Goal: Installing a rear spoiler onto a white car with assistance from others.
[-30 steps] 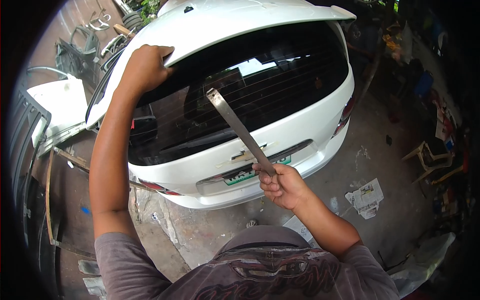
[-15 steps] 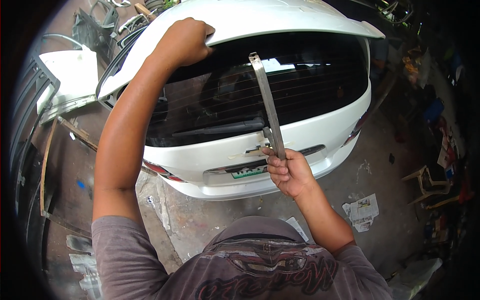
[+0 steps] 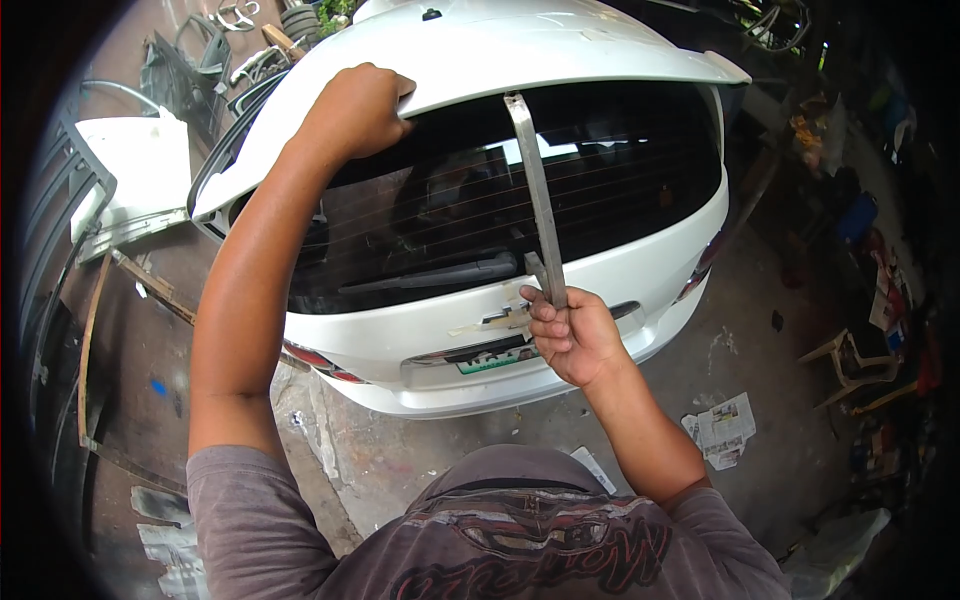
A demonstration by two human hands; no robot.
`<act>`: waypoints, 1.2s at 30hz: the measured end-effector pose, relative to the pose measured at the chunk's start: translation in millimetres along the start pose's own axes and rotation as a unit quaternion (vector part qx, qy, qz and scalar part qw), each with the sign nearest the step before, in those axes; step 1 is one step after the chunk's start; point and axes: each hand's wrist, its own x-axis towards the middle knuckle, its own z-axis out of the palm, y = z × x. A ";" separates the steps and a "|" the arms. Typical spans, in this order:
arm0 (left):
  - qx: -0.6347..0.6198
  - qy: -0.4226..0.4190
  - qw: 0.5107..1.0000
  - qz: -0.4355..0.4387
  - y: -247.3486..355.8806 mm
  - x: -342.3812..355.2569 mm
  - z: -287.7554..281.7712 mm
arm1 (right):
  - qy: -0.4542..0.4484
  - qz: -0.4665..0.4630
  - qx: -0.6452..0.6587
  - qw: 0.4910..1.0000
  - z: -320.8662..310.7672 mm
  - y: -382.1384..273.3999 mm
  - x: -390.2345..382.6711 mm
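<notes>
The back of a white hatchback car (image 3: 470, 345) fills the middle of the view. My left hand (image 3: 366, 108) is closed on the lower edge of its rear spoiler (image 3: 560, 62), left of centre, with the fingertips hidden. In my right hand (image 3: 578, 338) is the lower end of a long, narrow metal bar (image 3: 533, 180) with a short side piece near my fingers. The bar stands nearly upright before the dark rear window (image 3: 630, 160). Its top end meets the spoiler's lower edge in the picture; whether they touch I cannot tell. A rear wiper (image 3: 430, 272) lies left of the bar.
A white car panel (image 3: 135, 180) and dark metal frames (image 3: 75, 185) stand at the left. Newspaper sheets (image 3: 722, 430) lie on the floor at the right. Farther right are a small wooden stand (image 3: 850, 365) and mixed clutter. Tyres (image 3: 298, 22) show at the far left.
The bar's top end has come up to the spoiler's lower edge; before, it showed below it against the glass. The view has shifted slightly. My left hand stays on the spoiler.
</notes>
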 end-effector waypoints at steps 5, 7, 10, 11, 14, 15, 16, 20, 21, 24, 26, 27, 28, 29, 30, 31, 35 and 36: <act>-0.003 -0.011 1.000 -0.007 0.6 -1.1 -1.2 | -0.007 0.000 0.005 1.000 0.2 -6.3 9.3; -0.004 -0.016 1.000 -0.005 -2.1 -1.6 0.2 | -0.006 0.002 0.003 1.000 0.9 -5.9 10.7; -0.003 -0.022 1.000 0.003 0.8 1.4 -0.7 | -0.006 0.001 0.005 1.000 -1.7 -6.2 11.5; -0.002 -0.020 1.000 0.003 1.0 1.8 -1.2 | -0.007 0.000 0.004 1.000 -2.2 -5.7 12.2; 0.005 -0.033 0.999 -0.003 1.0 2.9 -1.2 | -0.004 -0.003 -0.004 1.000 -2.8 -3.9 14.3; 0.001 -0.028 1.000 -0.003 0.3 2.2 -0.4 | -0.003 0.000 -0.007 1.000 -2.7 -3.2 15.0; -0.002 -0.022 1.000 -0.003 -0.4 1.9 0.3 | -0.002 0.002 -0.011 1.000 -2.1 -2.5 15.4; -0.007 -0.025 1.000 -0.003 2.0 1.6 -1.3 | 0.019 -0.009 -0.024 0.999 6.1 0.2 14.2; -0.004 -0.027 1.000 -0.003 2.2 1.7 -1.9 | 0.018 -0.008 -0.026 0.999 6.8 0.5 14.3; 0.000 -0.040 0.999 -0.004 3.8 2.8 -6.2 | 0.004 -0.001 -0.021 1.000 1.2 0.6 17.8; 0.001 -0.051 0.999 -0.008 3.6 2.2 -4.4 | -0.010 0.007 -0.017 1.000 -1.2 1.2 19.1; -0.010 -0.030 0.999 -0.007 2.5 0.8 -0.8 | -0.016 0.007 -0.023 1.000 -0.9 2.4 18.3; -0.022 -0.009 1.000 -0.007 1.2 0.1 2.1 | -0.021 0.008 -0.030 0.999 -0.2 2.6 18.3; -0.024 -0.014 1.000 -0.009 2.6 -1.7 -0.5 | -0.018 0.013 -0.029 0.999 0.2 4.0 16.9; -0.009 -0.026 1.000 -0.013 3.6 0.0 -4.9 | -0.012 0.009 -0.026 1.000 1.7 3.5 16.8; 0.007 -0.038 0.999 -0.018 5.7 0.9 -6.5 | -0.007 0.005 -0.023 1.000 1.9 4.7 15.5; 0.007 -0.032 0.999 -0.018 3.8 2.0 0.5 | -0.014 0.006 -0.036 0.999 -2.6 4.7 18.5; 0.010 -0.036 0.999 -0.026 5.4 1.0 0.7 | -0.016 0.014 -0.039 0.999 -2.5 4.5 17.3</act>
